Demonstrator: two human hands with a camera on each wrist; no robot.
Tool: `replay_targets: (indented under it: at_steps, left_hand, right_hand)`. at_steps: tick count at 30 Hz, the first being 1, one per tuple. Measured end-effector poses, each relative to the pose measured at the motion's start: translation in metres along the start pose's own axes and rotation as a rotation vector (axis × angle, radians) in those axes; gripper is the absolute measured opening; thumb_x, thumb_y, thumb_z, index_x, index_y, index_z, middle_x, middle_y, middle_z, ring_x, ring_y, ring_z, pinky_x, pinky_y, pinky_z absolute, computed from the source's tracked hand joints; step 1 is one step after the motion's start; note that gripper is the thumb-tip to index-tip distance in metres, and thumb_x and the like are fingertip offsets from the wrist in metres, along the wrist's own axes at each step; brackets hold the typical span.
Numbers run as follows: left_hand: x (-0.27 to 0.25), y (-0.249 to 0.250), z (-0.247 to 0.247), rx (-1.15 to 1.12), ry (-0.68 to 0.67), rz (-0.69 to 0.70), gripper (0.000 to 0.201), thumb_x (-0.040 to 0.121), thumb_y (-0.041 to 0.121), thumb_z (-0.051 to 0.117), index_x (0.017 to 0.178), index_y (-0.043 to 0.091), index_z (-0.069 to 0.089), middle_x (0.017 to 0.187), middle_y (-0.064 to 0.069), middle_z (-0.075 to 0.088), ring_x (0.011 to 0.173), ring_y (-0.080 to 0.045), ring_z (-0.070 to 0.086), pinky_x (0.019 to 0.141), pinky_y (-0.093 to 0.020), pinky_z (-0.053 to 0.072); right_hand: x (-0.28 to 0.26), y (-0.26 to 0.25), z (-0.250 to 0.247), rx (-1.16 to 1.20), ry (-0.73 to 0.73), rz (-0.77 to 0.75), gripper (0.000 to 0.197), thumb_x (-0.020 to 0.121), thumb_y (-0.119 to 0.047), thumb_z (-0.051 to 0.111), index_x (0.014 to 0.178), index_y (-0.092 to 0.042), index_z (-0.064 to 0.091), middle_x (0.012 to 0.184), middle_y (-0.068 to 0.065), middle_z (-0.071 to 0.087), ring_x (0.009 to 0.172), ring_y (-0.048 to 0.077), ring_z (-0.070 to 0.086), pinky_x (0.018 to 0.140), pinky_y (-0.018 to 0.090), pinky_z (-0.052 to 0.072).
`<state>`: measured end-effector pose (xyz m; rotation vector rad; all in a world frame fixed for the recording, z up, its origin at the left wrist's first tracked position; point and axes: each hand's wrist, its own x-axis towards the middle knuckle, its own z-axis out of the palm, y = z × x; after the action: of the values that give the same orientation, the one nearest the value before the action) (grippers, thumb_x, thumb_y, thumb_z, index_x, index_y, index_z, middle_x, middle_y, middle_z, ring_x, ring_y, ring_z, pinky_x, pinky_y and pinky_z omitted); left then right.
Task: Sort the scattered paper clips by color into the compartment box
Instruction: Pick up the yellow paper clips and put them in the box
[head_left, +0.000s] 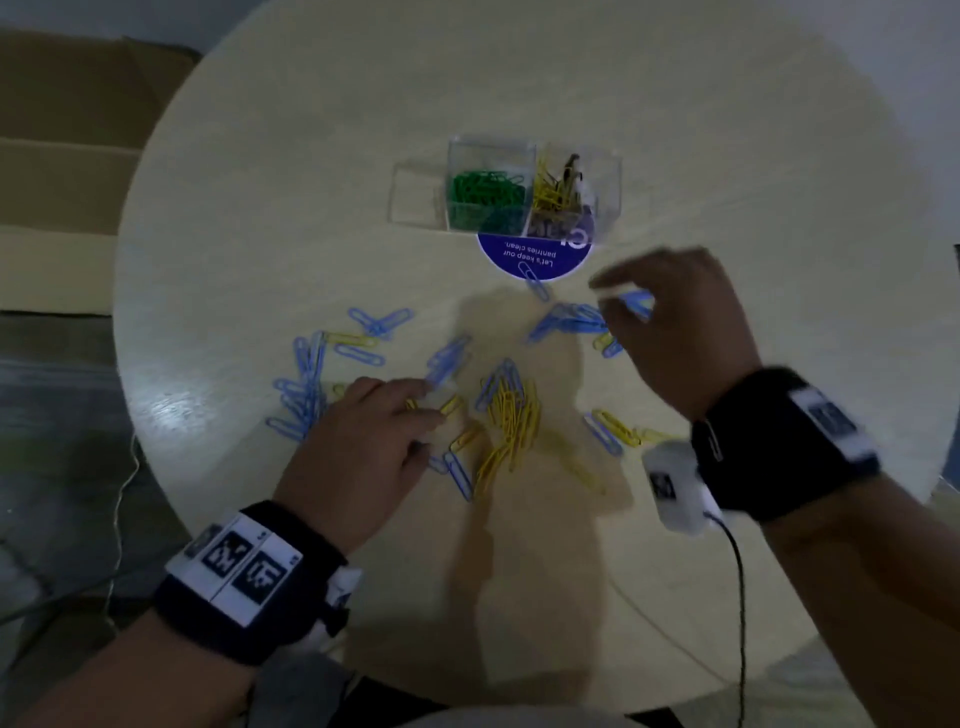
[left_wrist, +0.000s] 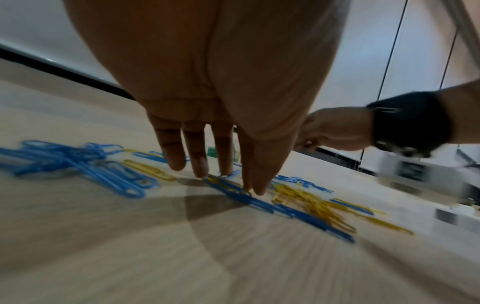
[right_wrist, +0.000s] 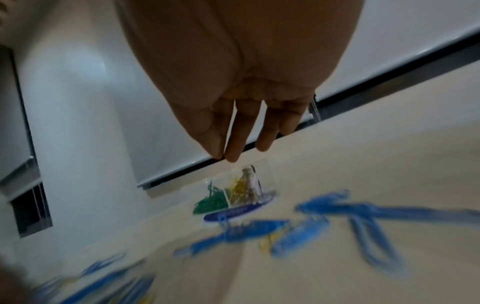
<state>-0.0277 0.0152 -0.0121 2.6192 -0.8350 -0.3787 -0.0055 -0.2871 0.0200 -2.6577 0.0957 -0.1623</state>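
Observation:
A clear compartment box (head_left: 488, 143) stands at the far middle of the round table (head_left: 727, 156). It holds green clips (head_left: 483, 189) on the left and yellow clips (head_left: 550, 189) on the right. Blue clips (head_left: 301, 395) and a heap of yellow clips (head_left: 511, 421) lie scattered nearer me. My left hand (head_left: 421, 413) lies low with straight fingers, whose fingertips (left_wrist: 200, 172) rest on the table among yellow and blue clips (left_wrist: 228, 189). My right hand (head_left: 602, 293) hovers, blurred, above a blue cluster (head_left: 571, 319). Its thumb and index tips (right_wrist: 223, 156) meet, and no clip shows between them.
A round blue sticker (head_left: 535, 257) lies partly under the box's near side. Cardboard boxes (head_left: 62, 156) sit on the floor left of the table. A cable (head_left: 740, 597) trails from my right wrist across the near table edge.

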Motion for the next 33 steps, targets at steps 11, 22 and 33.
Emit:
replay_targets:
  at_steps: [11,22,33]
  left_hand:
    - [-0.006,-0.004,-0.008,0.001,0.107,0.013,0.027,0.087,0.020,0.057,0.110,0.024,0.070,0.114,0.004,0.064,0.101,-0.025,0.057,0.089,-0.041,0.047]
    - [0.009,0.018,0.010,0.114,0.036,-0.014,0.032,0.087,0.027,0.054,0.119,0.029,0.061,0.131,0.007,0.056,0.115,-0.023,0.046,0.090,-0.042,0.047]
    - [0.045,-0.012,0.002,0.236,0.038,0.037,0.046,0.087,0.011,0.051,0.131,0.025,0.057,0.144,0.006,0.050,0.132,-0.034,0.042,0.092,-0.050,0.044]
  right_hand:
    - [-0.118,-0.027,0.032,-0.184,-0.371,-0.176,0.057,0.079,-0.034,0.056,0.135,-0.026,0.049,0.142,-0.011,0.048,0.129,0.027,0.042,0.100,0.041,0.038]
    - [-0.059,-0.034,0.047,-0.102,-0.371,-0.009,0.058,0.080,-0.053,0.034,0.136,-0.046,0.041,0.154,-0.007,0.032,0.141,0.035,0.022,0.109,0.050,0.024]
    - [-0.102,-0.027,0.043,-0.203,-0.318,-0.212,0.041,0.080,-0.030,0.056,0.121,-0.033,0.060,0.133,-0.016,0.056,0.117,0.026,0.050,0.088,0.040,0.044]
